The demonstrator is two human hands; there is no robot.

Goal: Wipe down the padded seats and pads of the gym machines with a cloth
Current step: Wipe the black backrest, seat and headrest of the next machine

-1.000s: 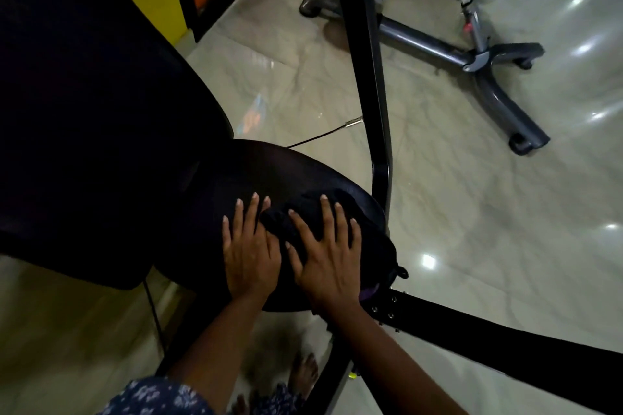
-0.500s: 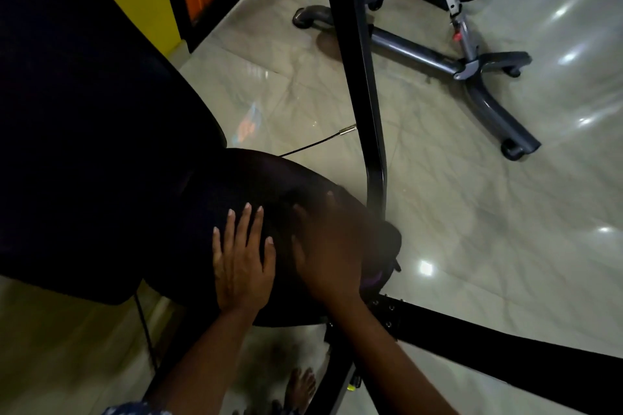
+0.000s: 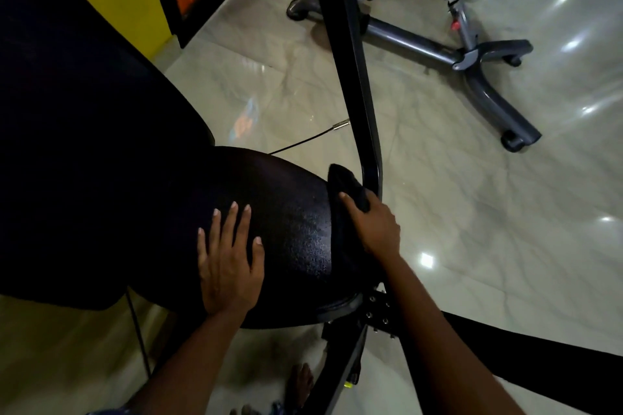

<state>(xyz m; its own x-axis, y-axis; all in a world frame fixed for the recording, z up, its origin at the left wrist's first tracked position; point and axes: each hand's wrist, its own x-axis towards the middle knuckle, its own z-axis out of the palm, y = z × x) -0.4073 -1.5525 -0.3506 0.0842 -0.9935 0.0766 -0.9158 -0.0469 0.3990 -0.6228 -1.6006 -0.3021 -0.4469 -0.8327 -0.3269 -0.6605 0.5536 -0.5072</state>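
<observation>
Right grip [image 3: 376, 227]: closed round the black cloth [image 3: 347, 190], with the thumb on its near face and the fingers wrapped over the far side.
Cloth position: pressed against the right edge of the seat pad [image 3: 290, 212] and hanging down that side. The upper corner lies just beside the frame upright [image 3: 350, 77]; contact cannot be determined.
Left grip [image 3: 229, 266]: wide, with fingers straight and spread and the palm flat on the seat top. It holds nothing.
Adjacent pad: the backrest pad [image 3: 84, 145] sits to the left, above the seat.
Step in hand: judged to be wiping the seat's right side edge, with the left grip steadying the pad.
Next move: probably draw the cloth along the edge toward the front rim. This calls for steady pressure on the cloth and for keeping the knuckles off the upright and the bolted bracket [image 3: 377, 310] below.
Remaining: the backrest pad appears to be outstanding.
</observation>
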